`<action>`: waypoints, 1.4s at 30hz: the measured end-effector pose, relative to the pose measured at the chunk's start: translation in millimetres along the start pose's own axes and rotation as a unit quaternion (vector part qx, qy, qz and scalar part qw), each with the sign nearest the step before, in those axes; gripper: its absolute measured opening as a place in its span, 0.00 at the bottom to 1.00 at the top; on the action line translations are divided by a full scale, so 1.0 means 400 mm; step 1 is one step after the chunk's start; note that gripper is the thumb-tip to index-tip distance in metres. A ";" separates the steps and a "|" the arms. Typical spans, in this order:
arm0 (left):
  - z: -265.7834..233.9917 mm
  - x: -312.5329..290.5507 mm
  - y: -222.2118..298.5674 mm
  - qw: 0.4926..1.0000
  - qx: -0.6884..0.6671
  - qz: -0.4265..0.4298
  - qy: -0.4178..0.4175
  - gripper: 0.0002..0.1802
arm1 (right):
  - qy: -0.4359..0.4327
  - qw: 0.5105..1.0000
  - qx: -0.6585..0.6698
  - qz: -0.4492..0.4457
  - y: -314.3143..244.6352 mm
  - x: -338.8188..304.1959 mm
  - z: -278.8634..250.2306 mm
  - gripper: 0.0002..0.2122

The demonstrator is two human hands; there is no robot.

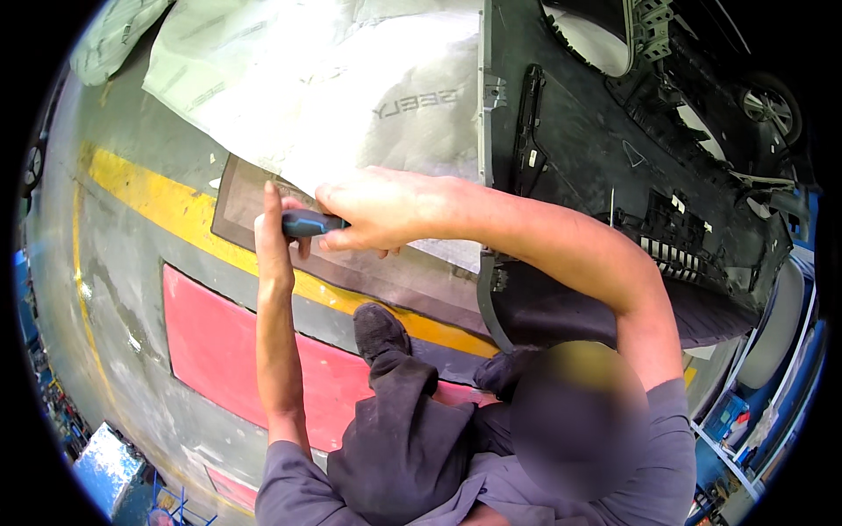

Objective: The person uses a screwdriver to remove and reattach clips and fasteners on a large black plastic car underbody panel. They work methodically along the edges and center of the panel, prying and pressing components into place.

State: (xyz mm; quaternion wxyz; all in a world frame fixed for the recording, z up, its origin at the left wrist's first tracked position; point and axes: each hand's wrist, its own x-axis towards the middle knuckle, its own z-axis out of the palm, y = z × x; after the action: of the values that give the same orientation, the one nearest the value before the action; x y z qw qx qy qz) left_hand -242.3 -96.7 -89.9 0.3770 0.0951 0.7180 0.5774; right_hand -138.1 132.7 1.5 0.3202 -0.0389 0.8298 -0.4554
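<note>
Head view: blue-black tool (pixel 304 223) between hands (pixel 373 209), its right end hidden.

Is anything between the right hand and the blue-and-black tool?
Nothing visible: the right hand holds the blue-and-black tool at its right end, and the left hand is at the other end.

Shows grey floor (pixel 132 263), scuffed; bears long yellow stripe (pixel 149 188); bears red, dark-outlined rectangle (pixel 215 324), apparently painted; bears brownish, dark-edged rectangle (pixel 242 206) alongside stripe, laid or painted, cannot tell; bears dark shoe (pixel 381 331) at stripe's edge.
</note>
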 end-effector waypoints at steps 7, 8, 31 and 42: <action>-0.001 -0.022 0.002 0.994 -0.080 0.060 -0.055 0.30 | -0.085 0.986 0.141 0.034 0.042 0.046 -0.016 0.25; -0.025 -0.012 -0.006 0.996 -0.040 0.056 -0.064 0.30 | -0.080 0.987 0.135 0.045 0.037 0.042 -0.016 0.25; 0.062 -0.053 0.030 0.989 -0.105 0.096 0.028 0.30 | 0.006 0.986 0.167 0.018 0.052 -0.008 -0.013 0.27; -0.044 -0.033 0.009 1.000 -0.001 -0.013 -0.013 0.34 | -0.002 0.992 0.125 -0.022 -0.002 -0.026 -0.022 0.24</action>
State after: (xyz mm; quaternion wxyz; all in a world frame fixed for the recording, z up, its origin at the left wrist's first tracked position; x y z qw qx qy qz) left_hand -245.6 -116.4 -80.1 0.3937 0.0925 0.7141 0.5714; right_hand -135.0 142.5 10.8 0.3141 -0.0177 0.7648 -0.5623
